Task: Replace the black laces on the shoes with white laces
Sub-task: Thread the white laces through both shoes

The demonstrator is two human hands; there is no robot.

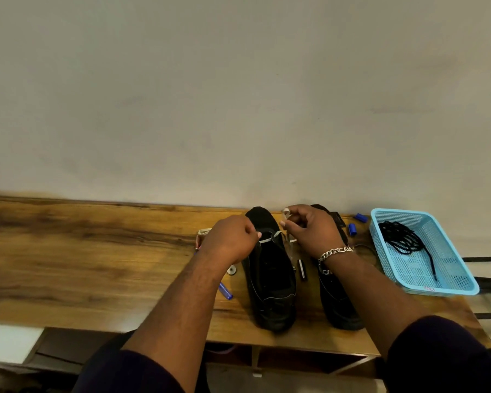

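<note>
Both hands over the left shoe [270,276] on the wooden surface [97,251] — left hand [233,239] pinching one end of the white lace [270,239], right hand [309,231] pinching the other near the toe. Black laces [403,239] already sit in the blue basket [451,282]. That lace looks soft and floppy (light, too) — best gripped right at the stiff tip for threading

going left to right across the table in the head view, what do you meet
left hand → left black shoe with white lace → right hand → right black shoe → blue basket holding black laces
</note>
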